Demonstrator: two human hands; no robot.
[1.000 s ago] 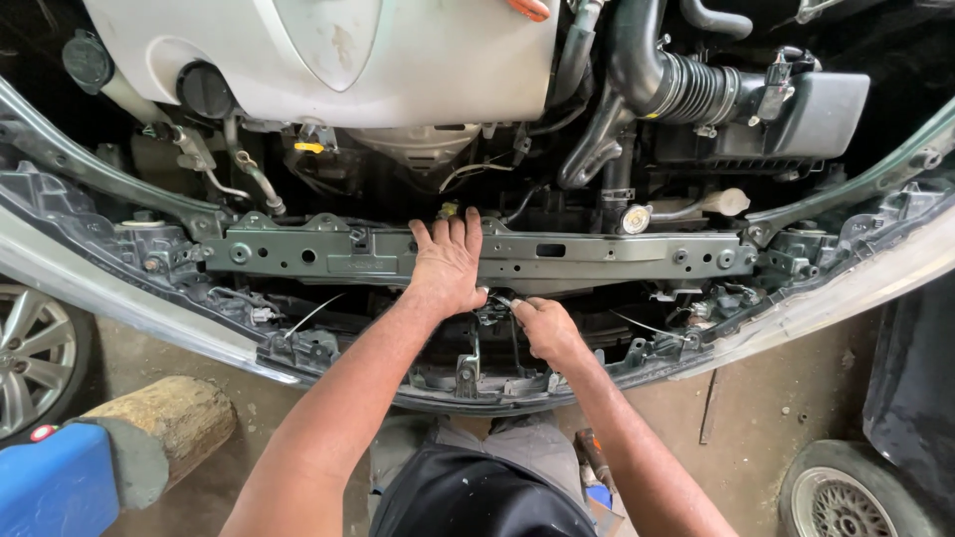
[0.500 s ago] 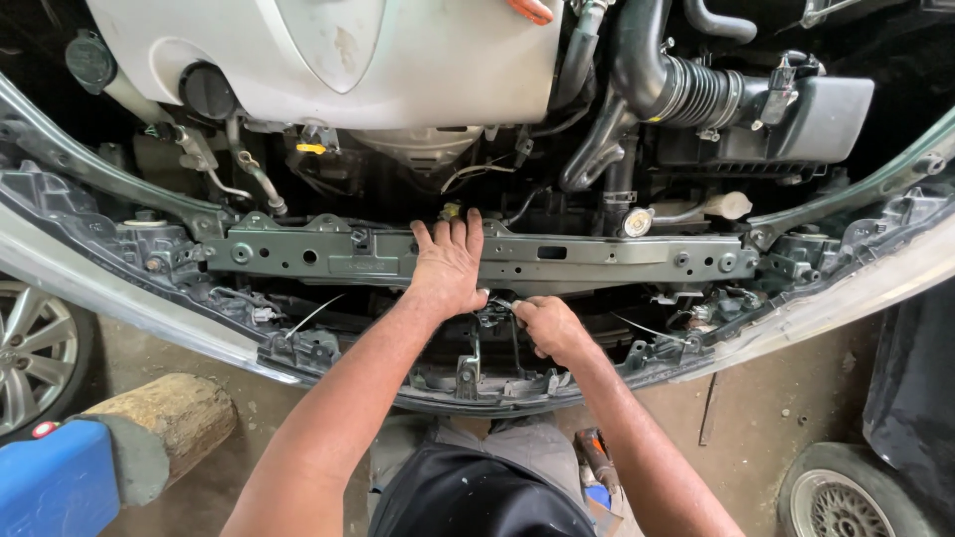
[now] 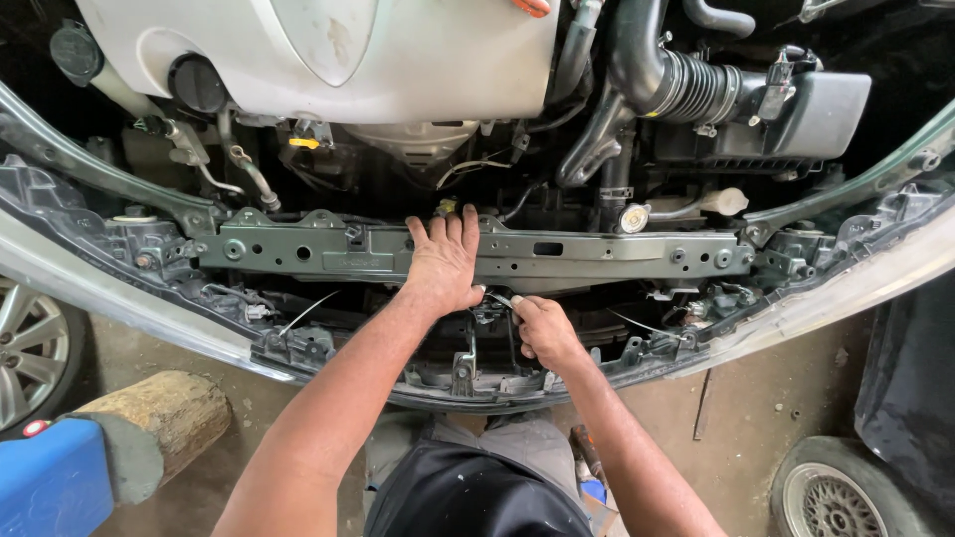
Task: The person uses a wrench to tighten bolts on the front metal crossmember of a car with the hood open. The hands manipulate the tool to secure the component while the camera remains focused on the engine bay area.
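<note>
The left hand [image 3: 445, 261] lies open, palm flat on the grey-green steel crossmember [image 3: 597, 256], which runs left to right across the car's open front. Just below it, the right hand [image 3: 542, 328] is closed around a thin silvery metal tool [image 3: 500, 299], tip pointing up-left. The tool might slip off whatever it's working, since its tip is hidden.

2 hands [image 3: 445, 261], 1 crossmember [image 3: 597, 255], 2 wheels [image 3: 30, 348], 1 log [image 3: 159, 423], 1 ribbed hose [image 3: 686, 88]
</note>
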